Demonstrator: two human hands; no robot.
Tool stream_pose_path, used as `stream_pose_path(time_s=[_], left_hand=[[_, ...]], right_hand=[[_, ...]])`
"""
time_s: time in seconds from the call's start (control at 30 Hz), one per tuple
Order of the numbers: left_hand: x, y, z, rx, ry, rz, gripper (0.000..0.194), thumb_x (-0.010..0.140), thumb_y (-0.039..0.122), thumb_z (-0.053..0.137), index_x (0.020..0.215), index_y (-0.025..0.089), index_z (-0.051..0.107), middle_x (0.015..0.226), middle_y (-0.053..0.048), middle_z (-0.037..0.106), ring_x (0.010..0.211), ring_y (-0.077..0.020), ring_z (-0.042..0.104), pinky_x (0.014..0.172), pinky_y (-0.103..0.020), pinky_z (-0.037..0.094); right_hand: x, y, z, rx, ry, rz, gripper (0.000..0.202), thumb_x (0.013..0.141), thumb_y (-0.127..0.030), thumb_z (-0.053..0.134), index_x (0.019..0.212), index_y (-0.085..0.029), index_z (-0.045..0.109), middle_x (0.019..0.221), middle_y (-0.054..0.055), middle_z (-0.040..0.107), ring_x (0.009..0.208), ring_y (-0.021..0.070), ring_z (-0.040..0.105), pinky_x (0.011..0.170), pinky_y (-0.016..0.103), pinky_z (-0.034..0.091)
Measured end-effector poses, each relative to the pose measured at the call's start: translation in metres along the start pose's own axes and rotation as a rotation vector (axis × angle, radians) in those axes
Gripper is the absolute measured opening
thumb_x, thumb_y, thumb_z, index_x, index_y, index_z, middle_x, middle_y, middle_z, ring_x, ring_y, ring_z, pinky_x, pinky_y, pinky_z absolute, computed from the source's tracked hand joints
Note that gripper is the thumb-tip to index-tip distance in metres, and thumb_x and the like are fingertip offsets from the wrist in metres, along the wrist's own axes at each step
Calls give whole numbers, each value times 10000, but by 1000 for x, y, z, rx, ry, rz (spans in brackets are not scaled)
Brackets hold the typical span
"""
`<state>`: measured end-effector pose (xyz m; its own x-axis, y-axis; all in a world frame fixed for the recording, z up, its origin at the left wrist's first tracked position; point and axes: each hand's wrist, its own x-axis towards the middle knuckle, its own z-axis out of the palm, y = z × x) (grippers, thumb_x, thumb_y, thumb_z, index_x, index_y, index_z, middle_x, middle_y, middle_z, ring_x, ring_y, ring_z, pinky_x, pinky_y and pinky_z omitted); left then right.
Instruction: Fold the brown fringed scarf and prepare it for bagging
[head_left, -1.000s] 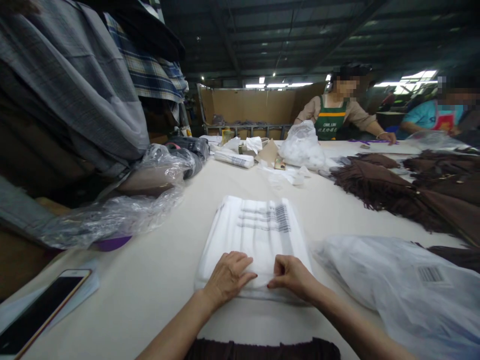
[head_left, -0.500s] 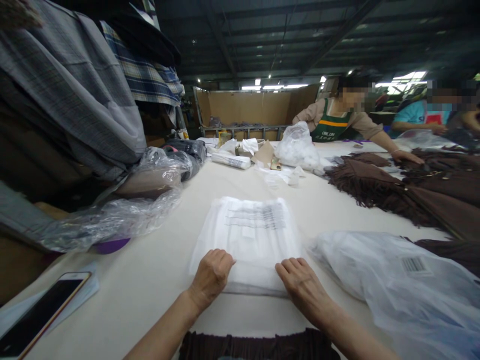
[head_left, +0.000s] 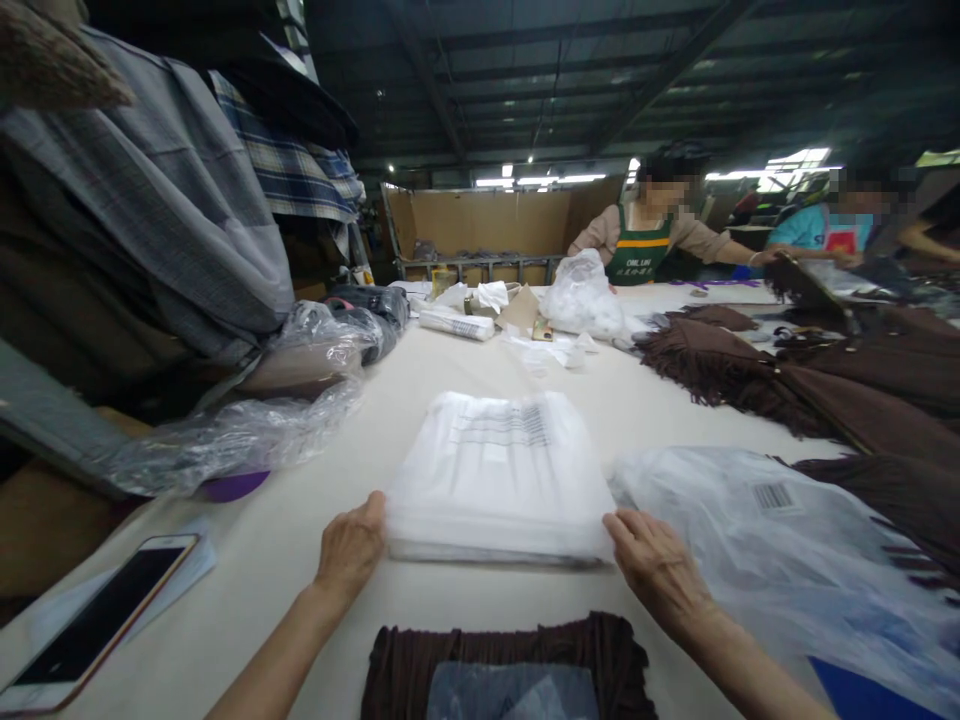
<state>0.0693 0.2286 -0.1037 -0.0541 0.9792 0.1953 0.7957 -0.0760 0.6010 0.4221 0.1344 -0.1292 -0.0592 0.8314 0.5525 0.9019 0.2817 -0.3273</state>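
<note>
A stack of white translucent plastic bags [head_left: 495, 480] with printed lines lies flat on the pale table, in the middle of the view. My left hand [head_left: 354, 545] pinches its near left corner, fingers closed. At the near right corner, my right hand [head_left: 651, 555] has its fingers pressed together against the stack's edge. Below them, at the bottom edge, lies a dark brown fringed cloth [head_left: 397, 670] with a clear plastic piece [head_left: 510, 690] on it. A large filled plastic bag with a barcode [head_left: 720, 510] rests right beside my right hand.
A phone [head_left: 97, 620] lies at the left. Clear-wrapped goods [head_left: 300, 360] line the left edge under hanging grey cloth [head_left: 180, 170]. Brown fringed pieces [head_left: 840, 380] cover the right. A person in a green apron [head_left: 641, 245] stands across the table; other people are farther right.
My hands have moved apart, from the stack's near edge out to its corners. More of the brown cloth shows below. The aproned person's hand has lifted a brown fringed piece.
</note>
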Motion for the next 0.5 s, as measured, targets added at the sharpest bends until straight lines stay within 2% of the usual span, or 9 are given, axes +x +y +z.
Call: stream_pose_path(time_s=[0.07, 0.13, 0.2, 0.27, 0.37, 0.43, 0.5], left_hand=[[-8, 2, -2, -180, -5, -165, 220, 783, 135, 519, 571, 195, 532, 431, 38, 395, 441, -137, 402, 520, -247, 276], [-17, 6, -1, -393, 2, -338, 196, 795, 169, 534, 603, 182, 566, 473, 34, 468, 414, -109, 393, 453, -225, 266], [-23, 10, 1, -618, 37, -506, 126, 788, 148, 548, 671, 155, 594, 569, 12, 551, 399, -80, 398, 386, -203, 252], [-27, 15, 3, -826, 100, -637, 77, 768, 75, 556, 752, 135, 601, 658, -9, 595, 420, -59, 443, 355, -169, 260], [-29, 19, 5, -1067, 199, -741, 201, 748, -38, 518, 812, 140, 587, 704, -11, 618, 514, -50, 547, 429, -121, 390], [-30, 19, 7, -1168, 242, -767, 228, 736, -65, 507, 783, 147, 575, 686, 1, 619, 561, -57, 583, 535, -136, 479], [-31, 18, 11, -1227, 254, -767, 217, 712, -63, 533, 744, 148, 570, 671, 10, 621, 581, -64, 594, 594, -157, 513]], right_hand=[[-5, 3, 0, 88, 40, 177, 227, 737, -101, 420, 806, -205, 610, 842, 82, 622, 698, 202, 558, 636, 334, 431], [-9, 1, 1, 206, 87, 365, 175, 730, -179, 465, 815, -207, 616, 831, 69, 622, 627, 182, 554, 580, 323, 439], [-10, -4, 3, 361, 127, 553, 127, 729, -272, 529, 786, -200, 617, 736, 40, 616, 506, 144, 519, 483, 294, 425], [-9, -11, 6, 547, 167, 721, 195, 724, -378, 578, 768, -191, 612, 596, -8, 566, 389, 104, 446, 367, 249, 358], [-5, -19, 10, 825, 244, 886, 329, 654, -488, 649, 777, -186, 606, 503, -60, 478, 330, 62, 359, 294, 200, 261], [-2, -21, 11, 977, 278, 934, 387, 557, -504, 725, 754, -193, 605, 530, -53, 502, 367, 63, 401, 316, 198, 317], [-1, -22, 10, 1087, 283, 955, 420, 478, -495, 780, 722, -203, 603, 591, -26, 559, 452, 91, 497, 392, 224, 427]])
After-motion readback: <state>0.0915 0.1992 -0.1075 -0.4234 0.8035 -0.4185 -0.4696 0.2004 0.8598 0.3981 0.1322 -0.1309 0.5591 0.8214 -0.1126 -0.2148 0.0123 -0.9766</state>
